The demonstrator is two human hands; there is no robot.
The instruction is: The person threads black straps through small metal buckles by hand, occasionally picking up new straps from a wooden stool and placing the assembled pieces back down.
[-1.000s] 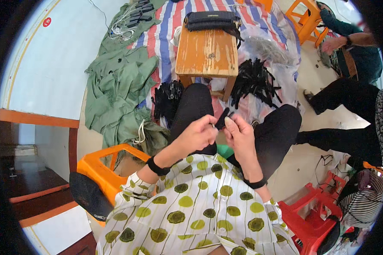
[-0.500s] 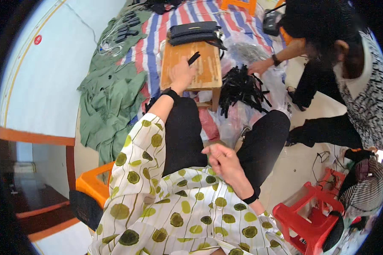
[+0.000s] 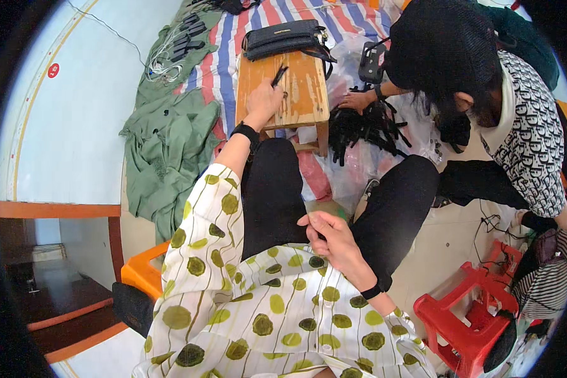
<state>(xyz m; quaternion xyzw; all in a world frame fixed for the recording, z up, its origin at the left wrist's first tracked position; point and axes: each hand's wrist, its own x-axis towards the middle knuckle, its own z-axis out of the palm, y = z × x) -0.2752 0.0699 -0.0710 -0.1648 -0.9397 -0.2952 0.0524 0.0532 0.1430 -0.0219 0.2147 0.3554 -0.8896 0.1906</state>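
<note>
Over the small wooden stool (image 3: 249,79), my left hand (image 3: 263,102) is closed on a short black strip (image 3: 280,75), which sticks out past the fingers toward the far side. My right hand (image 3: 332,238) rests above my lap, its fingers curled in. Whether anything lies inside that curl is hidden. A black handbag (image 3: 283,39) lies across the stool's far end, its strap hanging over the right corner. Right of the stool, a heap of black strips (image 3: 365,132) lies on clear plastic, with a co-worker's hand (image 3: 358,101) at its far edge.
The co-worker (image 3: 516,132) crouches at the right. A striped sheet (image 3: 227,57) and crumpled green cloth (image 3: 170,151) cover the floor ahead and left. Red plastic stools (image 3: 447,309) stand at lower right, and an orange seat (image 3: 145,268) shows at lower left.
My left hand has shifted slightly left and away from me with the black strip. The co-worker's hand has moved left along the heap. My right hand has barely moved.
</note>
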